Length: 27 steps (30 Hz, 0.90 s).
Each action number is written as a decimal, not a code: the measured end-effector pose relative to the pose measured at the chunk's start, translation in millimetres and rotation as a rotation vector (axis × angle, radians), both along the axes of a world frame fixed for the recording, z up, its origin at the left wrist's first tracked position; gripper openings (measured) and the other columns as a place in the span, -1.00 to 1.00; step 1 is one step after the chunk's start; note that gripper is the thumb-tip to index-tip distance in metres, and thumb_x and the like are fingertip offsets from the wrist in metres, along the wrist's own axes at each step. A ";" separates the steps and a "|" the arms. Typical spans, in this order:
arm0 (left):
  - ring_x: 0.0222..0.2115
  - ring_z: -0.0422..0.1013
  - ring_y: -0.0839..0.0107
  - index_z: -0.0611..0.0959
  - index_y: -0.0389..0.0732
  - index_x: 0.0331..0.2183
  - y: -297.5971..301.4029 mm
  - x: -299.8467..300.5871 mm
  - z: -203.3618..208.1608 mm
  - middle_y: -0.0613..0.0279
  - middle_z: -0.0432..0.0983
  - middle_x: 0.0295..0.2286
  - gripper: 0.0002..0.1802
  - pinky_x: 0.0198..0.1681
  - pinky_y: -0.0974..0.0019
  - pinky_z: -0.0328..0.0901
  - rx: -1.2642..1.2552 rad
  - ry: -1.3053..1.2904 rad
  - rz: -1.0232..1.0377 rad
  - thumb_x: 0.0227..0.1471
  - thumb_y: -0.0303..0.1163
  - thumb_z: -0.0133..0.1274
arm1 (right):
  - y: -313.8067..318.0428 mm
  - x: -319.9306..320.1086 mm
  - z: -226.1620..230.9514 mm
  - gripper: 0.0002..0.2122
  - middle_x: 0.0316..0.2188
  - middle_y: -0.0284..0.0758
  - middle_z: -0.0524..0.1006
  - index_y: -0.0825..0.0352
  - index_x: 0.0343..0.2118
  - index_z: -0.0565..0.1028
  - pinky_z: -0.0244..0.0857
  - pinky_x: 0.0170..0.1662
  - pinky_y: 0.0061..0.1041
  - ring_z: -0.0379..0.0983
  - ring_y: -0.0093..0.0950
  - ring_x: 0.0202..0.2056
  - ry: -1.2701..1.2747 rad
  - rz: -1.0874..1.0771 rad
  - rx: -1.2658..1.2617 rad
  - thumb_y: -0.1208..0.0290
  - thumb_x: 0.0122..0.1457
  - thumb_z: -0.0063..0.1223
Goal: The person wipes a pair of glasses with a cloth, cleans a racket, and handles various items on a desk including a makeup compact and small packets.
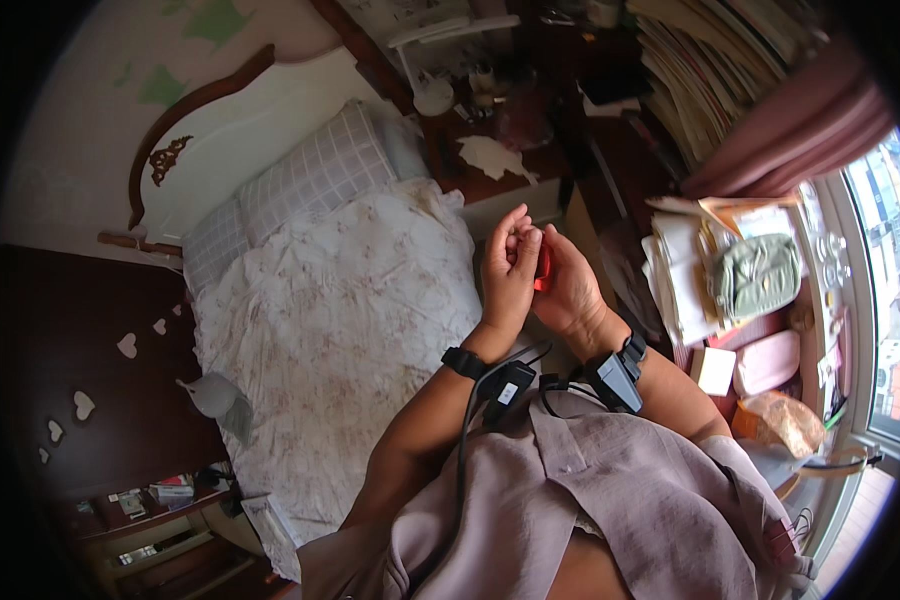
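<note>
My two hands meet in front of me, above the gap beside the bed. Between them shows a small, glossy red thing (543, 268); most of it is hidden by the fingers and palms, so its kind cannot be made out. My left hand (508, 275) has its fingers curled and its thumb pressed toward the red thing. Cupped against it from the other side, my right hand (572, 290) also closes on the red thing, its fingertips largely out of sight. Black straps with small devices and a cable sit at both wrists.
A bed with a pale floral cover (330, 300) and checked pillows (310, 170) lies to the left. On the right, papers (675, 270), a green pouch (758, 275) and a pink case (768, 362) crowd a windowside surface. A cluttered dark desk (480, 180) stands at the far side.
</note>
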<state>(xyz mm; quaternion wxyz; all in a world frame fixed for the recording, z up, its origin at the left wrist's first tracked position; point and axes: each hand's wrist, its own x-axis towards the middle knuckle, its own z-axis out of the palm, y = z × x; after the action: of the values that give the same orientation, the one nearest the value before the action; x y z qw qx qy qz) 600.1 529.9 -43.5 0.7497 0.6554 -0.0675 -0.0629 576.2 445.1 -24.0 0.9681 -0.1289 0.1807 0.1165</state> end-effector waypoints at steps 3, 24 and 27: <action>-0.20 0.29 0.53 0.37 -0.22 0.02 10.0 57.4 -14.2 0.29 0.36 -0.18 -0.54 -0.07 0.48 0.20 -0.065 -0.020 0.020 0.18 -0.15 -0.20 | 11.0 59.5 -10.9 -0.61 -0.31 -0.28 0.50 0.33 -0.19 0.41 0.25 -0.07 -0.43 0.41 -0.39 -0.24 0.026 -0.044 0.078 0.13 0.27 -0.41; -0.09 0.20 0.53 0.19 -0.27 0.12 -47.8 197.6 8.6 0.32 0.23 -0.12 -0.51 0.00 0.48 0.11 -0.136 0.103 -0.251 0.18 -0.39 -0.18 | -56.8 186.4 -8.0 -0.62 -0.07 -0.30 0.42 0.23 -0.02 0.33 0.16 0.05 -0.31 0.32 -0.38 -0.03 -0.188 -0.275 0.192 0.11 0.28 -0.41; -0.11 0.20 0.55 0.18 -0.27 0.13 -72.5 185.3 7.9 0.34 0.25 -0.11 -0.50 0.00 0.50 0.11 -0.134 0.078 -0.305 0.17 -0.43 -0.17 | -78.1 173.5 -13.9 -0.62 -0.06 -0.26 0.41 0.26 -0.01 0.29 0.15 0.08 -0.30 0.34 -0.32 -0.05 -0.141 -0.347 0.124 0.12 0.28 -0.40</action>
<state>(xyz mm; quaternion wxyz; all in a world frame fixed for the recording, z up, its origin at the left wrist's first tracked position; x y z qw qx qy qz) 785.4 457.4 -35.6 0.7753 0.5833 -0.1413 -0.1967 749.7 366.9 -37.9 0.9900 -0.0436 0.1245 -0.0507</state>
